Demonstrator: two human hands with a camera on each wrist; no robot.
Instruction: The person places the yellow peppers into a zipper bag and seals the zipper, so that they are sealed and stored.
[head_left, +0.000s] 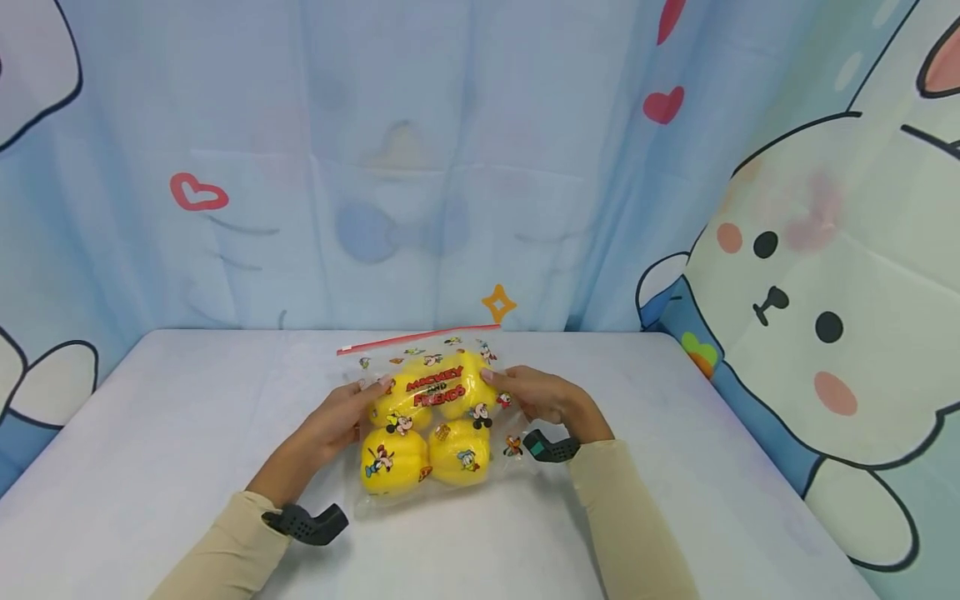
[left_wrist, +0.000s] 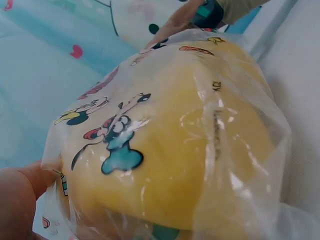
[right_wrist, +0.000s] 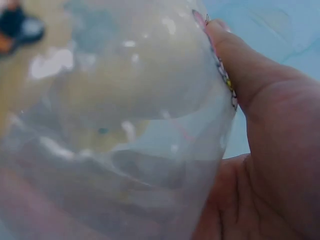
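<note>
A clear zip bag [head_left: 435,388] with a red zip strip [head_left: 417,339] along its top is held up at a tilt over the table. Cartoon figures and the words "Mickey and Friends" are printed on it. Several rounded yellow things [head_left: 395,461] fill it; their kind cannot be told. My left hand [head_left: 337,418] grips the bag's left side, thumb on the front. On the right side my right hand [head_left: 542,393] pinches the bag, its thumb on the front and its other fingers mostly behind. Close up in the right wrist view, the right hand [right_wrist: 280,125] presses the film at the bag's edge.
A white-covered table [head_left: 225,400] lies beneath. Behind it hangs a light blue curtain [head_left: 247,108] with hearts and a large cartoon animal [head_left: 757,367] on the right. Dark wrist cameras sit on the left wrist [head_left: 307,525] and right wrist [head_left: 551,447].
</note>
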